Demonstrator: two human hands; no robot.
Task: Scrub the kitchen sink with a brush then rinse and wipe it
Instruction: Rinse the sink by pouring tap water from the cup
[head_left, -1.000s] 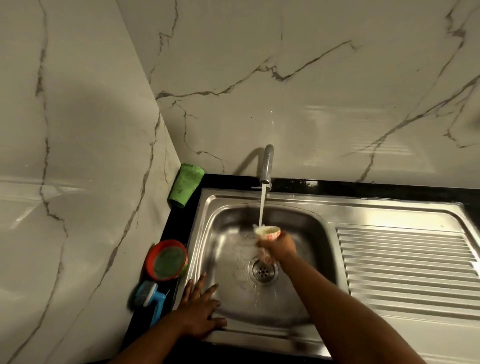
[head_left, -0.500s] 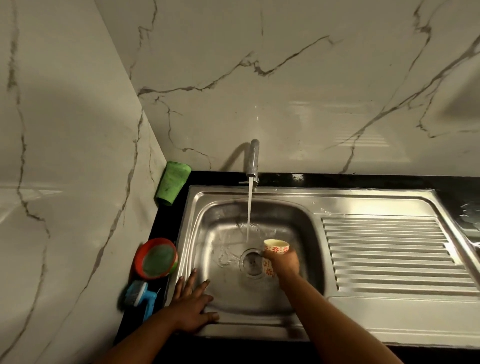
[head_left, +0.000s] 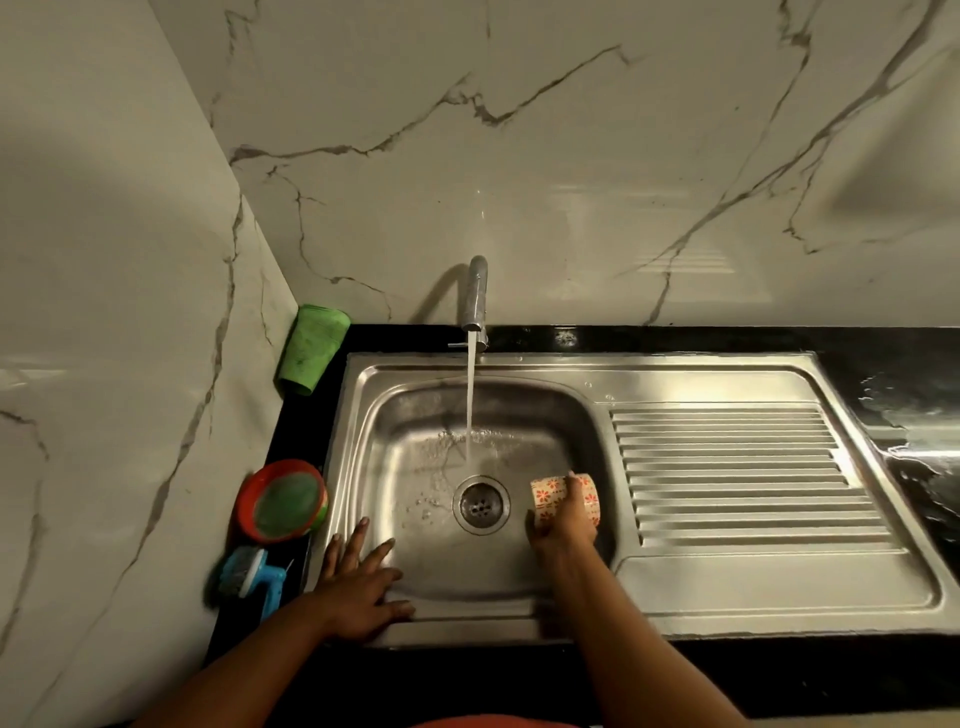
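A steel sink (head_left: 415, 582) sits in a black counter, and its tap (head_left: 477, 296) runs a stream of water into the basin just behind the drain (head_left: 480, 504). My right hand (head_left: 563, 525) grips a small cream cup with red flowers (head_left: 550, 493), tipped on its side low in the basin, right of the drain. My left hand (head_left: 358, 587) rests flat, fingers spread, on the sink's front left rim. A blue scrub brush (head_left: 249, 577) lies on the counter left of the sink.
A red bowl with green contents (head_left: 283, 501) sits beside the brush. A folded green cloth (head_left: 311, 348) leans in the back left corner against the marble wall. The ribbed drainboard (head_left: 737, 473) extends right; the counter beyond it (head_left: 914, 415) is wet.
My right hand has carried the cup out of the water stream, to the right and down into the basin, and tipped it onto its side. My left hand stays on the rim.
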